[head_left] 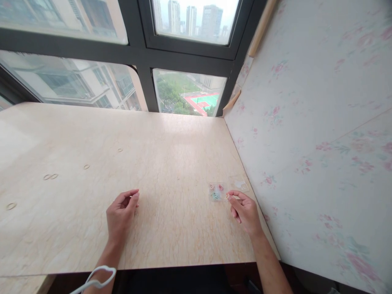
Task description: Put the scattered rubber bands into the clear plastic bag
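My right hand [245, 210] pinches a small yellowish rubber band [227, 196] between thumb and forefinger, beside a small clear plastic box [218, 199]. In the box lie green bands [215, 196], red bands [221, 187] and some paler ones, in separate compartments. Its transparent lid [240, 185] seems to lie just behind my right hand. On the left, my left hand [123, 206] rests low over the tabletop, fingers curled and thumb against the forefinger; nothing shows in it.
Several thin yellowish bands lie spread over the left part of the pale marbled tabletop [171, 196], one [11, 206] at far left and another [120, 150] farther back. A flowered wall [306, 143] bounds the right side, dark-framed windows [190, 57] the back. A white cord loop [102, 275] hangs by my left wrist.
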`<control>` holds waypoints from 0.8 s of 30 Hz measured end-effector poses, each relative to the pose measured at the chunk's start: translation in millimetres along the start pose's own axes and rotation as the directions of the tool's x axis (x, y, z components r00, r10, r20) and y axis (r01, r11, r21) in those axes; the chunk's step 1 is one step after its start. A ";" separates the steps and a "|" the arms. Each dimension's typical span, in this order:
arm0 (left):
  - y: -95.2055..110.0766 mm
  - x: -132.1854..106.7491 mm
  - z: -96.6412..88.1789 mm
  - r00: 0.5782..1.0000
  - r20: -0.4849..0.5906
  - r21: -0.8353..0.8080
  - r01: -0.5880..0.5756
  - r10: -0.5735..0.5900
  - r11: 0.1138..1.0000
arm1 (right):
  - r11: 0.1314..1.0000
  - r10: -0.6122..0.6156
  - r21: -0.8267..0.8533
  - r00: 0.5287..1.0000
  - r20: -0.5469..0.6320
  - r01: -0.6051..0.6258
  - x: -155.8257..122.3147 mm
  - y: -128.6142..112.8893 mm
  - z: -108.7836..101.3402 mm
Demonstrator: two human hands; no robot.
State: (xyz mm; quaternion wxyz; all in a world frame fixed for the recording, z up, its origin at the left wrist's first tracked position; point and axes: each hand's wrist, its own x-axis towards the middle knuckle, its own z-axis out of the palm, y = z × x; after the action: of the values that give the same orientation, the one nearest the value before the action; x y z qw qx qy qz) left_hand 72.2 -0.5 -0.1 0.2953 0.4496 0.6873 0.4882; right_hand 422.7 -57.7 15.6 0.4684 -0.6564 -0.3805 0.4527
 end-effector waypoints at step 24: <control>1.9 -0.4 0.8 0.999 -0.018 -0.009 0.040 -0.040 0.999 | 0.969 -0.007 -0.246 0.997 -0.081 -0.013 -3.1 -5.3 -4.5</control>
State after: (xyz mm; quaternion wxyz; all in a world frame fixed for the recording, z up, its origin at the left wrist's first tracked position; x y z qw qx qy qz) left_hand 73.6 -0.3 1.4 0.3006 0.4301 0.6966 0.4894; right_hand 425.6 -60.3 22.2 0.3977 -0.7277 -0.4135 0.3758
